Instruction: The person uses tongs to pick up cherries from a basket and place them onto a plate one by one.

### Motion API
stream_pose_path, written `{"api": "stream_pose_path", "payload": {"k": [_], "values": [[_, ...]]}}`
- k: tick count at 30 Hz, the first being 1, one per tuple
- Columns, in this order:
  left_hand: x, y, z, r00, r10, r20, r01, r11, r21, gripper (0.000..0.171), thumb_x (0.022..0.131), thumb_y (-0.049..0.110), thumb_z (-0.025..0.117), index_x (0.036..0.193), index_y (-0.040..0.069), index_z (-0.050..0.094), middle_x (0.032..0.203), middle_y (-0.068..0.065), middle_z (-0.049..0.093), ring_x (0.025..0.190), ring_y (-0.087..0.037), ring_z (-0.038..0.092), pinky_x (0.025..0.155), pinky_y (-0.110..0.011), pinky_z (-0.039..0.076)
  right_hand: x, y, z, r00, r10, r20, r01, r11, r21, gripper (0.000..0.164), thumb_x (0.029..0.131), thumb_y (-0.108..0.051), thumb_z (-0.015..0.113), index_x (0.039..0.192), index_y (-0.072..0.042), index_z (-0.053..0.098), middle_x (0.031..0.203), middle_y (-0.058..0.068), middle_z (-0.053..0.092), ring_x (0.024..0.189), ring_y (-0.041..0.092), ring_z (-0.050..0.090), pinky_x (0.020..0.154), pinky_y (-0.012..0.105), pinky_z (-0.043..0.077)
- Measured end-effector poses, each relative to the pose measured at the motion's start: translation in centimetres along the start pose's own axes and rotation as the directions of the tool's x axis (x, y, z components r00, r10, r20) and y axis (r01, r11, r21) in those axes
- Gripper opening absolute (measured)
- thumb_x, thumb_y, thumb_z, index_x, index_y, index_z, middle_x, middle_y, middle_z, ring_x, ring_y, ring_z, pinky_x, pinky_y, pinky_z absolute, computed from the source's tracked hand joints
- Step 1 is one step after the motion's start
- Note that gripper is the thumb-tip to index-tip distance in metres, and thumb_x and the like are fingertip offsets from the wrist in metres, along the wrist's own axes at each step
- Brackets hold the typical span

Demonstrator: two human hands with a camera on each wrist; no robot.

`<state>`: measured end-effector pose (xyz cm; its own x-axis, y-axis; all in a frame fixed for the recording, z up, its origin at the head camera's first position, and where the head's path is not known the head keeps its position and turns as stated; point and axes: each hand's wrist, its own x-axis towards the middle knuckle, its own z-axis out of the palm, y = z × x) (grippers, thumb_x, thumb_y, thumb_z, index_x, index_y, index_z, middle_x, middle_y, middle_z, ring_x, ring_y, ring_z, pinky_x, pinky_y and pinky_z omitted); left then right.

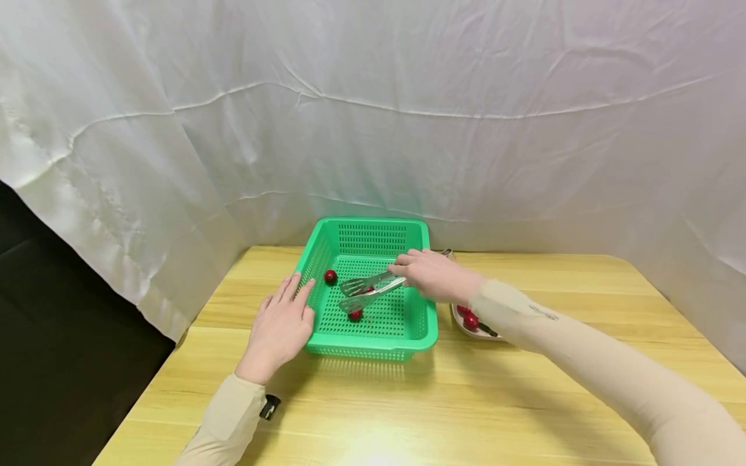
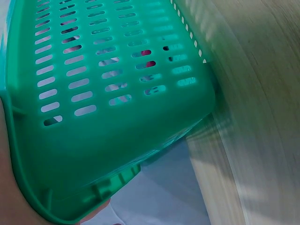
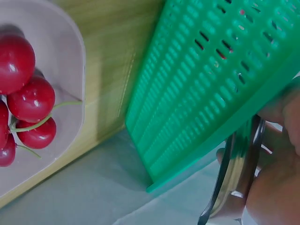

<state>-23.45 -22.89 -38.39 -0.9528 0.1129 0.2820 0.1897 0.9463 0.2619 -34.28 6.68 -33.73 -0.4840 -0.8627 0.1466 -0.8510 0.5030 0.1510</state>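
Observation:
My right hand point(image 1: 440, 275) grips metal tongs point(image 1: 381, 294) over the right rim of a green plastic basket point(image 1: 428, 323). The tong ends stand apart inside the basket, near the red cherries point(image 1: 330, 277) on its slotted floor. One cherry shows partly between the ends, and another lies under the nearer end; contact cannot be told. My left hand point(image 1: 282, 323) rests on the basket's left rim with its fingers extended. In the right wrist view, the tongs' handle point(image 3: 229, 173) passes beside my right hand, outside the basket wall.
To the basket's right, partly under my right forearm, is a pale plate point(image 3: 63, 61) holding several cherries point(image 3: 30, 98), some with green stems. The wooden table point(image 1: 553, 401) ends at a pale hanging cloth point(image 1: 466, 162) behind. Black material point(image 1: 58, 336) lies off the table's left.

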Motion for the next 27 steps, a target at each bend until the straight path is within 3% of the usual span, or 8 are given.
{"api": "stream_pose_path", "payload": {"k": [4,14,21,27], "values": [[0.0,0.0,-0.1,1.000,0.002,-0.005,-0.002,1.000,0.000,0.053,0.101,0.023,0.033,0.152,0.010,0.039,0.160,-0.015,0.025,0.147,-0.035,0.019,0.113,-0.060,0.022,-0.2,-0.3,-0.1,1.000,-0.023,0.000,0.023,1.000,0.005,0.043,0.088,-0.009,0.072,0.130,-0.005,0.064,0.124,0.007,0.065,0.108,0.025,0.057,0.096,0.042,0.049],[0.1,0.0,-0.1,1.000,0.007,-0.001,-0.007,1.000,0.010,0.053,0.101,0.024,0.032,0.152,0.009,0.039,0.159,-0.015,0.025,0.146,-0.035,0.020,0.113,-0.060,0.023,0.1,-0.9,-0.4,0.998,0.010,0.063,-0.012,1.000,0.022,0.041,0.089,-0.008,0.071,0.129,-0.006,0.065,0.119,0.006,0.066,0.103,0.023,0.058,0.084,0.035,0.050],[0.0,-0.1,0.0,1.000,0.005,-0.005,-0.005,1.000,0.010,0.053,0.101,0.024,0.032,0.151,0.009,0.039,0.159,-0.015,0.026,0.146,-0.035,0.021,0.113,-0.060,0.023,-0.4,-1.1,-0.4,1.000,0.001,-0.008,-0.001,1.000,0.001,0.038,0.090,-0.009,0.070,0.127,-0.006,0.066,0.120,0.005,0.067,0.108,0.024,0.059,0.093,0.040,0.050],[0.1,-0.1,-0.1,1.000,0.007,-0.006,-0.007,1.000,0.009,0.054,0.101,0.025,0.032,0.152,0.009,0.039,0.159,-0.015,0.026,0.146,-0.035,0.021,0.113,-0.060,0.023,-1.5,-1.4,-0.6,0.995,0.072,-0.069,-0.074,0.997,-0.027,0.041,0.091,-0.010,0.070,0.131,-0.005,0.063,0.121,0.007,0.065,0.112,0.026,0.058,0.095,0.044,0.049]]}}
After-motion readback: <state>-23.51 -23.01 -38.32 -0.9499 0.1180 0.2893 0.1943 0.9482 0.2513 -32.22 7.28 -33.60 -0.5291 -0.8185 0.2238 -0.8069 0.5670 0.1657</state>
